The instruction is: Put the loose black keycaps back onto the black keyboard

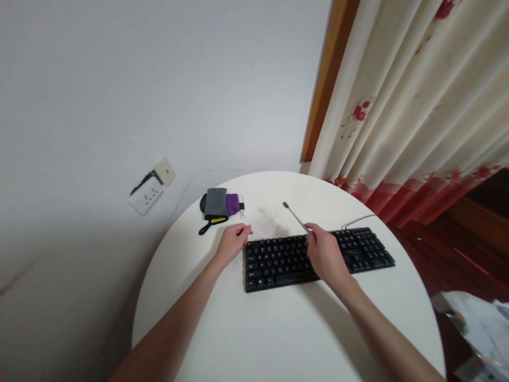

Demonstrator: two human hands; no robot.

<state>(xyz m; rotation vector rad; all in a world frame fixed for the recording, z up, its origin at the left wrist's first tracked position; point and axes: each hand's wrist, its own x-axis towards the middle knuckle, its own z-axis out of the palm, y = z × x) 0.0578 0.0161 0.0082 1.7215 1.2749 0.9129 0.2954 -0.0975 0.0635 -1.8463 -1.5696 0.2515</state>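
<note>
A black keyboard [278, 260] lies across the white round table. My right hand [324, 252] is above its middle, closed around a thin grey stick-like tool [296, 216] with a small dark tip. The tool slants up and to the left, and its tip is over the tabletop behind the keyboard. A greyish smudge [268, 217] shows on the table near that tip. My left hand [234, 243] rests by the keyboard's upper left corner, its fingers curled in and nothing visible in them. Whether it touches the keyboard I cannot tell.
Behind my left hand lie a folded grey cloth [216, 202], a purple cloth [233, 203] and a binder clip [242, 206]. The keyboard cable [358, 218] runs off to the right. Wall sockets [146, 196] are at left, a curtain [397, 106] and plastic bag [477, 323] at right.
</note>
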